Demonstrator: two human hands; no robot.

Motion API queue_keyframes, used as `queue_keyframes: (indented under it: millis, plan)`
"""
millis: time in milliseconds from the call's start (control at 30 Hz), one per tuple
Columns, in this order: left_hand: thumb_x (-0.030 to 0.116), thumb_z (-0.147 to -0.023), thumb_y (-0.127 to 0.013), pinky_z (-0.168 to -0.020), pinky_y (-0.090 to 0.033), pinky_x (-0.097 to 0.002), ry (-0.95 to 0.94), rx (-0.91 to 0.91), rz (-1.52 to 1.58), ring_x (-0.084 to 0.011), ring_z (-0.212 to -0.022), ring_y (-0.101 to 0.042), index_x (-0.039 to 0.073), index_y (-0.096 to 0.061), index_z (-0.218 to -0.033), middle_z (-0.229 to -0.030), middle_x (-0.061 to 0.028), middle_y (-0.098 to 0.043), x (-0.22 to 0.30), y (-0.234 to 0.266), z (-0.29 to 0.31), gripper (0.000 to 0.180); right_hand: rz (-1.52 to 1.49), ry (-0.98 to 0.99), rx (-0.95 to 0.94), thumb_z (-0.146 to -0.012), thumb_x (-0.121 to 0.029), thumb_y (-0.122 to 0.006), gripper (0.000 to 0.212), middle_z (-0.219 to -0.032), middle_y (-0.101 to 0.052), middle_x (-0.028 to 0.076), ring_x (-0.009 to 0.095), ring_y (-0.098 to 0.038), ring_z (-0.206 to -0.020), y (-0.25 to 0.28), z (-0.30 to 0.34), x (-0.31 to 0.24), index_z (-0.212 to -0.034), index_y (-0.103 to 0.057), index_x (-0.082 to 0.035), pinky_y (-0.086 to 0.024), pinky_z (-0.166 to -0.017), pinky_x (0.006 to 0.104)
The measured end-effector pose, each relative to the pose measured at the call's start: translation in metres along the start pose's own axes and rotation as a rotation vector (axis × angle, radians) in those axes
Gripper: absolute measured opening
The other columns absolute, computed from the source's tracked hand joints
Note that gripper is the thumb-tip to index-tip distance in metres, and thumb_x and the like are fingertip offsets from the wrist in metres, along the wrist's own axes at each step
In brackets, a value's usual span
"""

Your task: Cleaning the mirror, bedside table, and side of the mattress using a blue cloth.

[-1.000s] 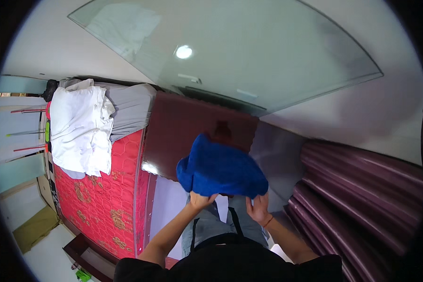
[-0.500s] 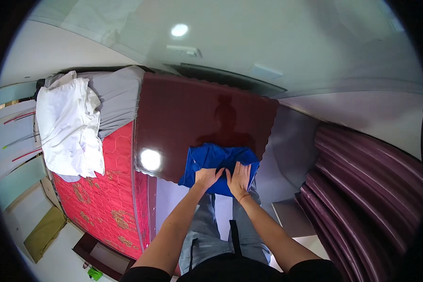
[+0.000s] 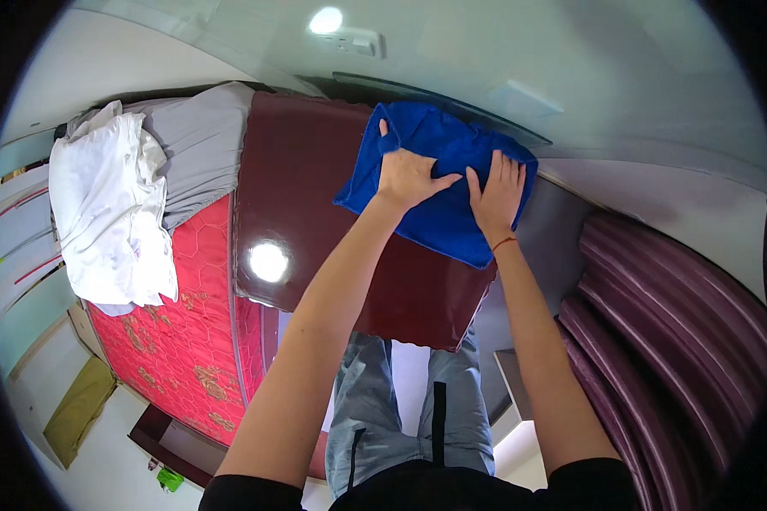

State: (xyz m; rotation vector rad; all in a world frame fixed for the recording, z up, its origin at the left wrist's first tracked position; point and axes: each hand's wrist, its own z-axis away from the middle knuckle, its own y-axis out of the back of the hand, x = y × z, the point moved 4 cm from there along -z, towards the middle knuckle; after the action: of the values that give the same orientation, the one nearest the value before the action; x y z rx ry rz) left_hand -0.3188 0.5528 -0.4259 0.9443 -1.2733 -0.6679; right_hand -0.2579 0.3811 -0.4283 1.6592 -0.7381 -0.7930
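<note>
Blue cloth: lies directly beneath both hands, on the glossy brown table; the cloth reaches beyond the fingertips and back toward the wrists.
Long axis of cloth: runs crosswise from left hand to right hand, slanting so the right end sits closer to the wearer.
Nearer hand: neither, as I see it; both touch the cloth, the left on its left part, the right beside its right edge.
Left hand: this hand lies palm down, thumb out toward the right hand; a fold hides some fingers, so I cannot tell whether it grips.
Right hand: this hand is open, fingers extended flat on the cloth, with a red cord at the wrist.
Left of left hand: white fabric, grey fabric, red mattress.
Right of right hand: purple folded material.
Count: two hands, one blue cloth, one table, one mattress, one cord; layers of white fabric and purple folds not countable from here.
</note>
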Motion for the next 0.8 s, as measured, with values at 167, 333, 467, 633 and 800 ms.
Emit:
queue_keyframes:
  millis: [167,333,467,633,800]
  plan:
    - [0.06,-0.084,-0.063,-0.117,-0.011,-0.0614,-0.086,0.099,-0.001,-0.0319,-0.06,-0.066,0.011,-0.069,-0.063,-0.055,-0.0125,-0.062,-0.02,0.002,0.014,0.053,-0.038,0.004,0.038,-0.096,-0.044,-0.055,0.059,-0.127,-0.058,0.021,0.039,-0.049,-0.124,-0.002,0.006,-0.015,-0.131,-0.052,0.004,-0.028,-0.115,0.0537]
    - [0.05,-0.088,-0.063,-0.111,-0.027,-0.063,0.106,0.101,-0.007,-0.032,-0.06,-0.065,0.01,-0.071,-0.07,-0.059,-0.0138,-0.063,0.001,0.0,0.08,0.045,0.042,-0.103,-0.106,-0.097,-0.042,-0.054,0.055,-0.121,-0.059,0.02,0.04,-0.051,-0.119,0.003,0.055,-0.031,-0.129,-0.053,0.003,-0.027,-0.114,0.0565]
    - [0.05,-0.088,-0.063,-0.114,0.001,-0.0701,0.03,0.472,0.028,-0.0311,-0.059,-0.065,0.01,-0.07,-0.067,-0.055,-0.0131,-0.06,-0.035,0.015,0.127,0.045,-0.04,0.049,-0.158,-0.097,-0.04,-0.053,0.055,-0.121,-0.059,0.022,0.042,-0.051,-0.118,0.005,0.07,-0.078,-0.131,-0.051,0.003,-0.026,-0.114,0.0581]
    - [0.057,-0.087,-0.061,-0.115,-0.004,-0.0671,0.189,0.168,-0.092,-0.0321,-0.06,-0.065,0.007,-0.067,-0.062,-0.058,-0.0149,-0.062,-0.082,0.04,0.095,0.056,-0.158,0.237,-0.088,-0.093,-0.041,-0.059,0.051,-0.106,-0.063,0.014,0.034,-0.056,-0.104,-0.005,0.007,-0.112,-0.126,-0.058,-0.002,-0.032,-0.109,0.0568]
    - [0.059,-0.087,-0.059,-0.081,-0.053,-0.0469,0.201,0.208,-0.206,-0.0336,-0.066,-0.066,0.006,-0.066,-0.065,-0.062,-0.0169,-0.063,-0.162,0.073,0.057,0.059,-0.245,0.425,-0.04,-0.094,-0.034,-0.058,0.045,-0.107,-0.063,0.014,0.032,-0.057,-0.104,-0.029,-0.06,-0.185,-0.126,-0.059,-0.002,-0.035,-0.108,0.0532]
